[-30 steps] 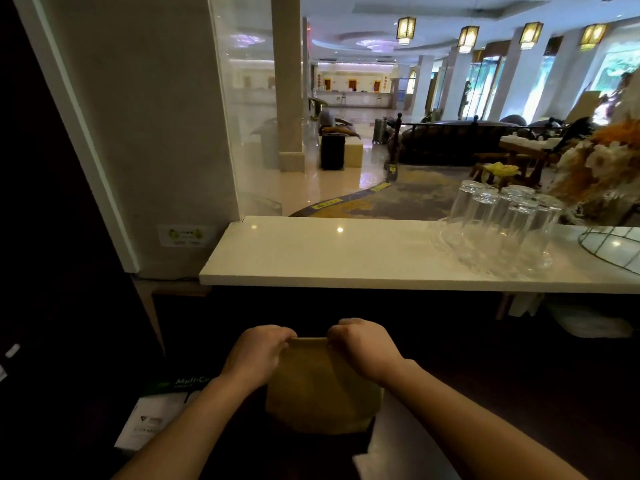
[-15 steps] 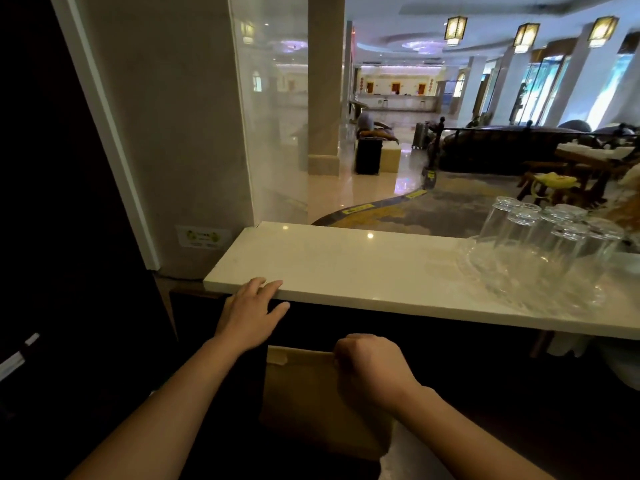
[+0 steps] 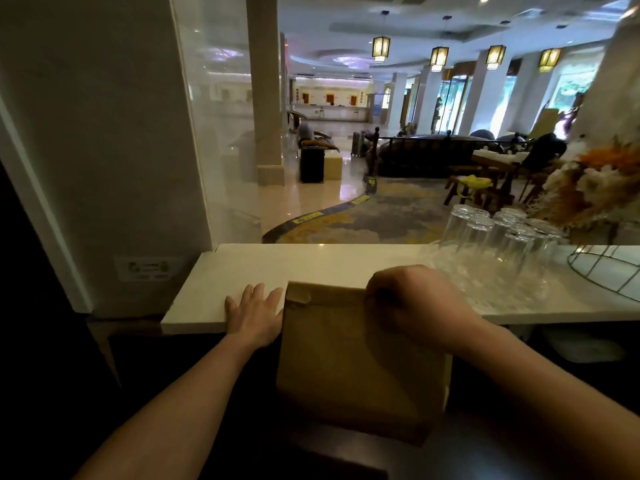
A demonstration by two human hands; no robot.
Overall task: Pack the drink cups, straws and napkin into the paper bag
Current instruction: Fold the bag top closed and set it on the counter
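A brown paper bag [image 3: 356, 362] with its top folded shut hangs in front of the white counter's [image 3: 311, 268] near edge. My right hand [image 3: 412, 303] is closed on the bag's folded top at its right corner and holds it up. My left hand [image 3: 254, 315] lies flat and open on the counter edge, just left of the bag, fingers spread. No cups, straws or napkin show; the bag hides whatever is inside.
A cluster of upturned clear glasses [image 3: 498, 247] stands on the counter right of my right hand. A wire basket [image 3: 609, 271] and dried flowers [image 3: 588, 188] sit at the far right. A glass pane [image 3: 214, 133] rises at the counter's left end. Below the counter it is dark.
My left hand left the bag and settled flat on the counter edge. My right hand lifted the bag up to counter height.
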